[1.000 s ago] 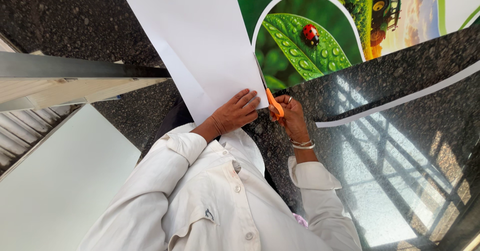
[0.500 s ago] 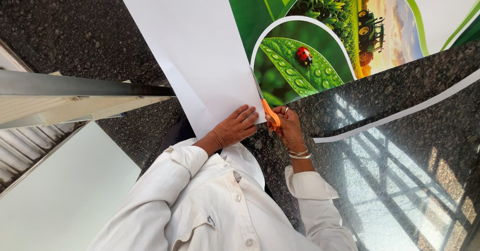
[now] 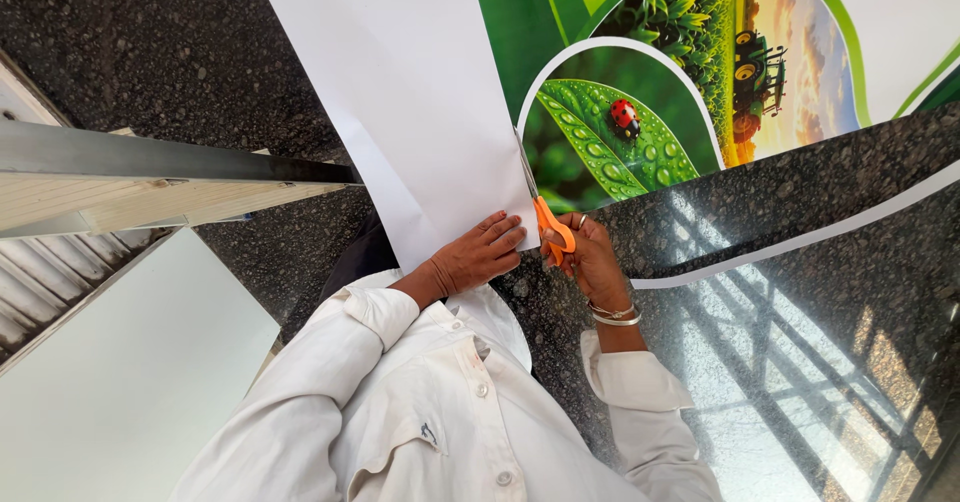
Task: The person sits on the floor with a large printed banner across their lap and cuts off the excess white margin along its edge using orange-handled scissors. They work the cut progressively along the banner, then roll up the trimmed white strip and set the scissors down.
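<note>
Right hand (image 3: 592, 260) grips orange scissors (image 3: 552, 230) — left hand (image 3: 482, 254) flat, open, on white sheet (image 3: 410, 92).

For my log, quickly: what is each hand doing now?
Left hand: open, flat on the white sheet.
Right hand: closed on orange scissors.

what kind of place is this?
Probably a print or sign shop floor: a large printed banner lies on polished dark stone floor, the right hand trims it with orange scissors, left hand pressing it flat.
</note>
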A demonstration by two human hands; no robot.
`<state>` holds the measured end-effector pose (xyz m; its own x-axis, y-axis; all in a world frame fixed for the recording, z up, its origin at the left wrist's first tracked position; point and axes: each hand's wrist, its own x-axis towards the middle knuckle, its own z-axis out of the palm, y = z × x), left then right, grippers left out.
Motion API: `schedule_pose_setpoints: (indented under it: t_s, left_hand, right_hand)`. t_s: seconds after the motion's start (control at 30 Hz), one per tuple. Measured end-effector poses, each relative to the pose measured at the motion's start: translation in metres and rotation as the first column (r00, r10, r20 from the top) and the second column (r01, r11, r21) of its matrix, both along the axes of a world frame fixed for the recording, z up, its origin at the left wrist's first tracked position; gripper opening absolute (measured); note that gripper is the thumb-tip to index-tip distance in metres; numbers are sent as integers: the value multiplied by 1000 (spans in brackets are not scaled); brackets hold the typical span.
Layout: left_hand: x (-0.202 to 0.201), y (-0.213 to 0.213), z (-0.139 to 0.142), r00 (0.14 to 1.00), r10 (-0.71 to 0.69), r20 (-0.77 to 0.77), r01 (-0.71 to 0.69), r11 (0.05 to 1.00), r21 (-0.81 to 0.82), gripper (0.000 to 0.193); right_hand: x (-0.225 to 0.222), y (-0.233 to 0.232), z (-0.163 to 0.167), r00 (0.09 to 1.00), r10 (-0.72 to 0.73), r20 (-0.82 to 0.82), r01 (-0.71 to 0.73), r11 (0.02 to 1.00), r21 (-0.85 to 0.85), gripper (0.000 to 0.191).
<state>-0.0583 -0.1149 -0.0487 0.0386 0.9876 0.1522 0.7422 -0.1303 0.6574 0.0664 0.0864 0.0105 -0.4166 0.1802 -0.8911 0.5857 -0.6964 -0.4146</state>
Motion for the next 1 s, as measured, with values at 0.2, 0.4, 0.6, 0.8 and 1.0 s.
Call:
schedule_pose_setpoints:
  t_s: [0.2,0.4,0.6,0.8,1.0]
  left_hand:
    - [0,5,1,1000,8,28,-8,1000,-13,23]
    - [-3,2,4,997,-33,68,34,999,-8,22]
    - [-1,5,4,996,-17,92,19,1000,-20,21]
    - [-3,4,3,993,-7,116,6,1000,1,23]
    - [-7,1,2,996,-21,92,21,1000,-3,26]
  right_hand:
    - [1,12,4,995,89,45,-89,996,10,30]
    - [11,10,-19,996,70,-47,-69,998,11,29]
    - [17,5,-37,993,28,-115,-26,1000,16,26]
    - [17,-1,-45,992,17,-123,-9,998,62,26]
    - [14,-6,-52,991,-5,-133,14,998,66,27]
